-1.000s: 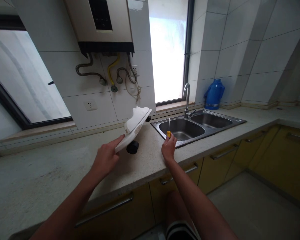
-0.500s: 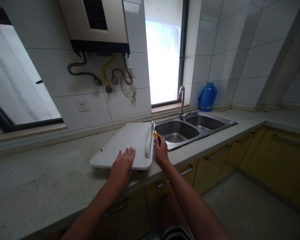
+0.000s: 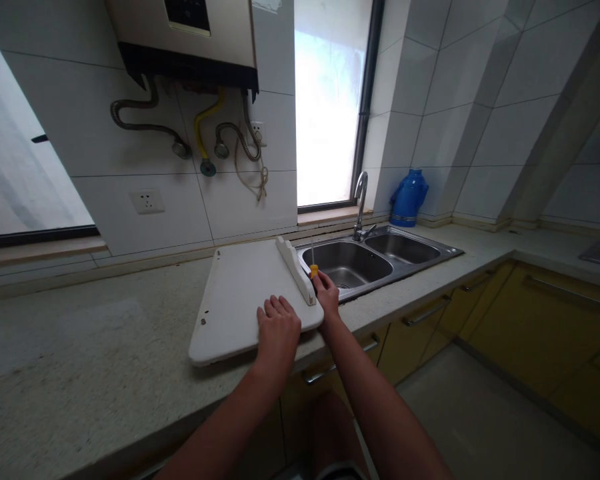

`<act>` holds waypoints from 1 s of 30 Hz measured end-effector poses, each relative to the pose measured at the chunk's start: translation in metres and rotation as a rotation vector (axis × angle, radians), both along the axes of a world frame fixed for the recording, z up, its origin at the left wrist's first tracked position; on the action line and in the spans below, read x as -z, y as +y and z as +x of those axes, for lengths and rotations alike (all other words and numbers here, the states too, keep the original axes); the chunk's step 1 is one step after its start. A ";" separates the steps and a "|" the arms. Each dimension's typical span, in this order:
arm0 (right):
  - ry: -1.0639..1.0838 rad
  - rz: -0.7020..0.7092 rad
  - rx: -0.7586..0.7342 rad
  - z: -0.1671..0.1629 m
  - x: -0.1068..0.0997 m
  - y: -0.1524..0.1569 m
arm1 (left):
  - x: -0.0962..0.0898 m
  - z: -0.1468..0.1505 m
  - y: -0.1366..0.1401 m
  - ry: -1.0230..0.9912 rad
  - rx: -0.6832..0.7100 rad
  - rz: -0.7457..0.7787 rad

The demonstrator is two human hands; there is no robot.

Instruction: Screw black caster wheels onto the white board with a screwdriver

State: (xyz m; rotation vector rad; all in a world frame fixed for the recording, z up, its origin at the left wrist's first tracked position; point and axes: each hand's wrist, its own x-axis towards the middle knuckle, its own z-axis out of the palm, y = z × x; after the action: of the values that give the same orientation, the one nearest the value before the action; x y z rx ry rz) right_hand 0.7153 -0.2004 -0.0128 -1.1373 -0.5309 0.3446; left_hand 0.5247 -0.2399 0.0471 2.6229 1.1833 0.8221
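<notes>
A white board (image 3: 235,293) with rounded corners lies on the countertop, with small dark holes near its left edge. Along its right side stands a raised white strip (image 3: 296,270). My left hand (image 3: 279,325) rests on the board's near right part, fingers stretched out and palm down. Beside the board's right edge, my right hand (image 3: 327,293) is closed around a screwdriver with a yellow and dark handle (image 3: 314,270). Its thin shaft points up and away from me. My fingers hide part of the handle.
A double steel sink (image 3: 347,263) with a tall faucet (image 3: 361,200) lies right of the board. Behind it stands a blue thermos-like jug (image 3: 409,198). A water heater (image 3: 185,40) with hoses hangs on the tiled wall. Yellow cabinets (image 3: 420,333) run under the speckled countertop (image 3: 80,347).
The board has turned on the countertop, its near edge swinging to the right. My left hand has moved right with it. The screwdriver now points more upright in my right hand. The view has shifted slightly.
</notes>
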 end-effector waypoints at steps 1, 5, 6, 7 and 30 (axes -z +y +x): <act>0.041 0.017 0.018 0.003 0.002 0.001 | -0.003 0.009 0.004 0.025 -0.006 0.009; 0.108 0.069 0.059 0.008 0.007 0.001 | -0.016 0.033 0.020 0.089 -0.044 0.043; 0.100 0.076 0.059 0.007 0.008 0.001 | -0.018 0.035 0.023 0.100 -0.051 0.053; 0.086 0.078 0.057 0.007 0.008 0.001 | -0.019 0.036 0.027 0.112 -0.054 0.065; -0.242 -0.219 0.063 -0.004 0.000 0.004 | -0.061 -0.146 0.148 -0.563 0.117 0.388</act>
State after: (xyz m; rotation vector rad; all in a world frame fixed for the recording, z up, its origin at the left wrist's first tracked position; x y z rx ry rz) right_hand 0.7113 -0.1964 -0.0124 -1.4147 -0.6801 0.2150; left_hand 0.3783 -0.0917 0.1084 2.4168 0.7656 1.7574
